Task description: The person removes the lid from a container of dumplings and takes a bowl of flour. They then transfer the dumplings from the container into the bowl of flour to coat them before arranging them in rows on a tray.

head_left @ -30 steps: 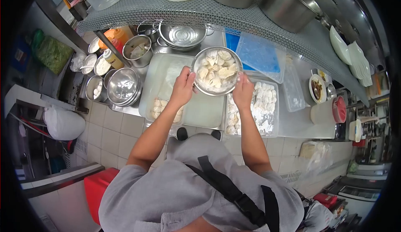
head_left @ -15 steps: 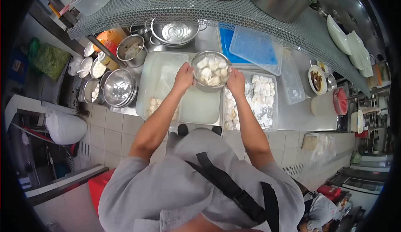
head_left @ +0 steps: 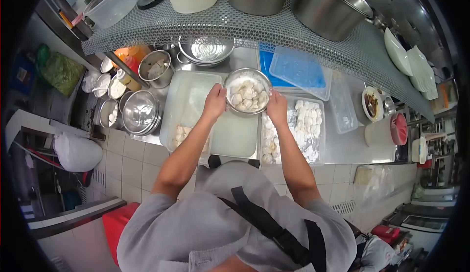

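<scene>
A round metal bowl [head_left: 248,71] with pale, flour-dusted lumps [head_left: 249,97] in it is held up between my hands. My left hand [head_left: 215,101] grips its left rim, and my right hand [head_left: 277,106] grips its right rim. Under and left of the bowl are a translucent tub [head_left: 188,83] with pale pieces at its near end and a whitish container [head_left: 237,137]. To the right, a clear tray [head_left: 320,147] holds rows of white floured pieces [head_left: 307,118] and some yellowish ones.
Stacked metal bowls [head_left: 141,110], a metal pot [head_left: 155,69] and sauce bottles [head_left: 127,79] stand left. Blue and clear lids [head_left: 297,69] lie behind the tray. A mesh-covered shelf [head_left: 220,25] with large pots overhangs the back. Part of another person [head_left: 377,252] shows at lower right.
The lumps in the bowl have shifted toward its near side, baring white powder at the far side. My hands still hold the bowl. The view has tilted slightly.
</scene>
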{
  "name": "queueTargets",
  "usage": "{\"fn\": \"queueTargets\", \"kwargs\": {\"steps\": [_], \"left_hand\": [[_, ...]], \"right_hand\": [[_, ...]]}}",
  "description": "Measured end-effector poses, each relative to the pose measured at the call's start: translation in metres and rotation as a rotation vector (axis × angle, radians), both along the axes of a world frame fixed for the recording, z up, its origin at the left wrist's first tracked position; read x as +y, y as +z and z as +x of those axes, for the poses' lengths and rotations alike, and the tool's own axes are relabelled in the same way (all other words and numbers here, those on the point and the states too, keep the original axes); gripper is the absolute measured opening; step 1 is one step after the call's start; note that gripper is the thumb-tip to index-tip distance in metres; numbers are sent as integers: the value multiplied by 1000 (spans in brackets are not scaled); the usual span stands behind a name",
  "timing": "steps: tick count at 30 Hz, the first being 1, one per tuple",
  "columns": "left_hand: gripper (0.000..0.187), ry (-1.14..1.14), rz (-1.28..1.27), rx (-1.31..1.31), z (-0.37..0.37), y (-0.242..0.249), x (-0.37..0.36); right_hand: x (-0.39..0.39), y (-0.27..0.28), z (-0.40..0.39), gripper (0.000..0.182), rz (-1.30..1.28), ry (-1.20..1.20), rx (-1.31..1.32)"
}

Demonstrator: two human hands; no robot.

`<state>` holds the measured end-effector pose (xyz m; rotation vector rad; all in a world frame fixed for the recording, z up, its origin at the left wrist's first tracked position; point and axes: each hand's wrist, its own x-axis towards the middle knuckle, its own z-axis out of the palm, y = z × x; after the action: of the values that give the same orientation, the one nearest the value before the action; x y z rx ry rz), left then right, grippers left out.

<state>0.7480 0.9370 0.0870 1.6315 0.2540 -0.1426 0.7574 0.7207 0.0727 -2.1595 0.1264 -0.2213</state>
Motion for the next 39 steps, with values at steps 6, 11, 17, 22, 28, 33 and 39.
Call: {"fn": "queueTargets", "kwargs": {"steps": [6, 11, 17, 22, 28, 33, 39], "left_hand": [[16, -20, -1, -265, -23, 47, 4], [17, -23, 105, -186, -21, -4, 6], [20, -7, 64, -249, -31, 42, 8], [21, -11, 157, -263, -24, 4, 8], [18, 17, 70, -143, -30, 20, 11], [18, -1, 63, -488, -42, 28, 7], [20, 38, 135, -149, -3, 8, 8]], "right_hand": [[9, 54, -29, 34, 177, 16, -331], [5, -2, -18, 37, 193, -46, 133], [13, 45, -31, 36, 226, -1, -94], [10, 4, -25, 38, 304, 25, 139], [13, 23, -29, 34, 204, -4, 186], [9, 16, -22, 32, 266, 38, -178], [16, 3, -15, 36, 289, -37, 123]]}}
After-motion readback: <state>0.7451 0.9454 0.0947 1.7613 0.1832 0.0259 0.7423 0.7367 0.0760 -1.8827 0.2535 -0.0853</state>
